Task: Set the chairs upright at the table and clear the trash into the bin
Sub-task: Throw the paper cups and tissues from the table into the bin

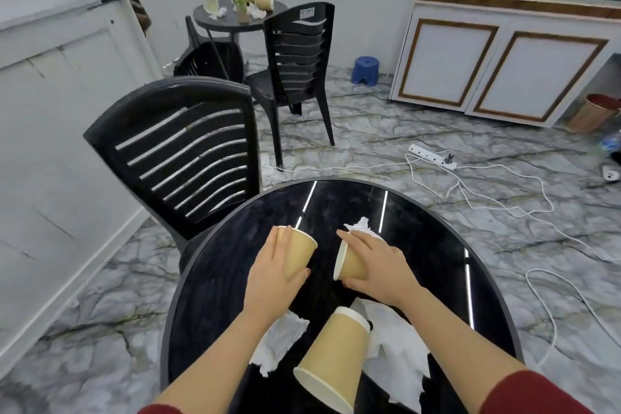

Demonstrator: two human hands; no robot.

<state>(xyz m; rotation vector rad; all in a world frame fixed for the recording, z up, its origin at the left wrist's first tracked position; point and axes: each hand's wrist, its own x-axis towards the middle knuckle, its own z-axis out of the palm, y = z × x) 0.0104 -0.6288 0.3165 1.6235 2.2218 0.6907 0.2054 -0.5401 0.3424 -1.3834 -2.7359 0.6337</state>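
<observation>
On the round black table point(437, 245) my left hand point(274, 274) grips a tan paper cup point(299, 254). My right hand point(378, 265) grips a second tan cup point(347, 262) lying on its side, rim to the left. A third tan cup point(332, 360) lies on its side near the front edge. Crumpled white napkins lie under my left wrist point(279, 339), beside the third cup point(396, 346) and beyond my right hand point(361, 225). A black slatted chair point(188, 151) stands upright at the table's left. A bin point(591, 112) stands at the far right.
A far small table point(232, 22) carries cups and napkins; one black chair point(295, 60) stands by it, another point(205, 60) lies tipped over. A blue stool point(364, 70), a power strip point(431, 155) with white cables on the marble floor, white cabinets right and a counter left.
</observation>
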